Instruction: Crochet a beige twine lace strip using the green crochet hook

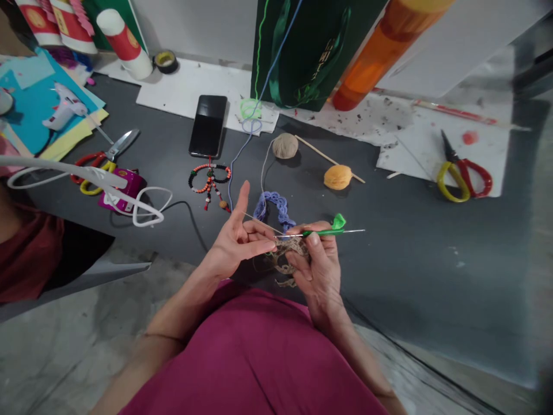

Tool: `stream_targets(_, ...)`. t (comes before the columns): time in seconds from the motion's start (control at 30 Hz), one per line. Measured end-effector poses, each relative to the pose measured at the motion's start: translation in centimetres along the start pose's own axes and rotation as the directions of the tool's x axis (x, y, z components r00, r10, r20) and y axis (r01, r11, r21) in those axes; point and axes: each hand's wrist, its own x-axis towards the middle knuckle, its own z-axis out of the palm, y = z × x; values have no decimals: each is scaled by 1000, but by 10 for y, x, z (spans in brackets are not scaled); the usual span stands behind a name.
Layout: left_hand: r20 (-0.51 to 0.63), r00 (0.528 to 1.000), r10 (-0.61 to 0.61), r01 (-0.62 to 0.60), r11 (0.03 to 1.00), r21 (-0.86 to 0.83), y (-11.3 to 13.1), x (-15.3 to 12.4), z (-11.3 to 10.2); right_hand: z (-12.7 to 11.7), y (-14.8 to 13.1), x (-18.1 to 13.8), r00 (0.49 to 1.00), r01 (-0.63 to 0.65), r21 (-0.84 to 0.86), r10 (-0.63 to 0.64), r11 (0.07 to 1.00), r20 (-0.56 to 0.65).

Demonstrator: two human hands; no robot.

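From my remote station I log the right fingers (311, 242) closed together on a green-handled crochet hook (322, 233), its steel shaft projecting past the hand toward the left. The right hand (322, 282) sits against a piece of tan crochet lace (288, 259), which hangs between both hands above the person's magenta top (254, 357). The left hand (231, 248) faces it, fingers (259, 246) apart and one digit raised, with a thin strand crossing them. I cannot tell whether the left fingers grip the lace, as the contact is obscured.

A beige yarn ball (285, 146) rests ahead on the dark grey worktop (415, 276), with a pale strand apparently leading from it toward the hands. Nearby lie a blue crocheted strip (272, 208) and an orange yarn ball (337, 177) beside a wooden stick (328, 155). Farther out are a beaded ornament (209, 181), a smartphone (208, 125) and red-and-yellow scissors (464, 178).

My assessment is that stitches are being worked into the lace. The next move appears to call for catching the strand with the hook and drawing it through a loop, with the left fingers keeping it taut.
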Motion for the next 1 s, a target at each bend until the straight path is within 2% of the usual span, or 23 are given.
stream_targets(0.17,5,999,-38,38,999,-2,4,-1,1,-3,-6,1,999,18,-44,-16,999,35)
stream_targets(0.37,-57,998,28,-26,999,41,4,-6,3,-11,-12,1,985,161,-203,-144,966,98)
stream_targets(0.53,-85,994,69,-60,992,112,3,-9,1,-13,-21,-3,968,232,-323,-185,917,170)
stream_targets(0.67,-83,989,125,-109,978,180,3,-10,3,-14,-28,-5,920,383,-438,-293,814,260)
stream_targets(0.77,-120,985,121,-93,972,214,6,-12,6,-17,-30,-6,871,485,-477,-353,733,342)
stream_targets(0.87,-159,978,136,-97,968,230,8,-15,9,-18,-33,-8,843,533,-516,-365,670,396)
stream_targets(1.0,-204,959,199,-138,951,277,7,-18,15,-17,-36,-11,802,596,-598,-352,536,482)
